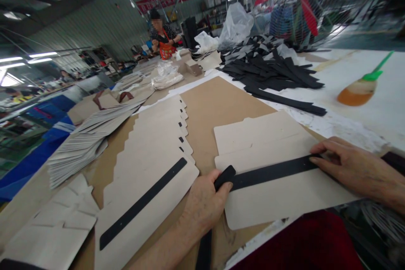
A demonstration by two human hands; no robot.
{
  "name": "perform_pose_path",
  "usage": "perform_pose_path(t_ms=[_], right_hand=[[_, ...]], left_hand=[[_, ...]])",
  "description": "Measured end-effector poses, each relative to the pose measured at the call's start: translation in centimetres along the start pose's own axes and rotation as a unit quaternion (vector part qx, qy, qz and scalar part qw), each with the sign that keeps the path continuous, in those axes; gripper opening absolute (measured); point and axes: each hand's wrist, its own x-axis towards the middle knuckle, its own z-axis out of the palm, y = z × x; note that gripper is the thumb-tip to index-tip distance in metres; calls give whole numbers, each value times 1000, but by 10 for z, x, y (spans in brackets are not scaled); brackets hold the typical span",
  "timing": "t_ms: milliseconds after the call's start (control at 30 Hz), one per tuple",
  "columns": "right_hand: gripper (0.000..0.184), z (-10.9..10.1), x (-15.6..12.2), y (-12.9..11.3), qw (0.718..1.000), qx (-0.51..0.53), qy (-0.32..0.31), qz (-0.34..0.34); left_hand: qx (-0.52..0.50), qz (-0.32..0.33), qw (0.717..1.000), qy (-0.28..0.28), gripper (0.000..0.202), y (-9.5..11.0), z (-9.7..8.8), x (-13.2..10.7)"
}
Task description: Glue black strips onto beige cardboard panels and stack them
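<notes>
A beige cardboard panel (284, 196) lies in front of me with a black strip (272, 172) laid across it. My left hand (204, 204) grips a black tool or strip end at the strip's left end, fingers curled. Fingers flat and together, my right hand (351, 168) presses on the strip's right end. To the left lies a fanned row of similar panels (158, 152); the nearest one carries a black strip (142, 202).
A heap of loose black strips (275, 71) lies at the back right, next to a glue bottle (360, 90) with a green nozzle. Fanned card stacks (85, 139) sit at left. Plastic bags (236, 25) and another person (163, 38) are farther back.
</notes>
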Motion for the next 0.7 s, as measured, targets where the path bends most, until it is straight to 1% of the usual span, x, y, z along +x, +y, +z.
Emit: perform_pose_path(t_ms=[133, 233, 300, 467, 533, 633, 700], right_hand=[[23, 1, 0, 6, 1000, -8, -3, -10], [31, 2, 1, 8, 1000, -13, -8, -14], [33, 1, 2, 7, 1000, -16, -11, -15], [32, -1, 2, 5, 999, -28, -18, -17], [30, -1, 2, 6, 999, -31, -19, -22], [27, 1, 2, 8, 999, -36, -19, -34], [24, 1, 2, 9, 998, -44, -19, -42]], left_hand=[[46, -9, 999, 6, 24, 2, 1, 2], [55, -11, 998, 10, 22, 3, 2, 4], [60, -7, 998, 12, 20, 5, 2, 3], [94, -2, 995, 24, 14, 5, 5, 3], [98, 3, 995, 36, 15, 3, 5, 4], [108, 14, 992, 62, 23, 1, 6, 4], [128, 35, 989, 70, 18, 1, 6, 3]])
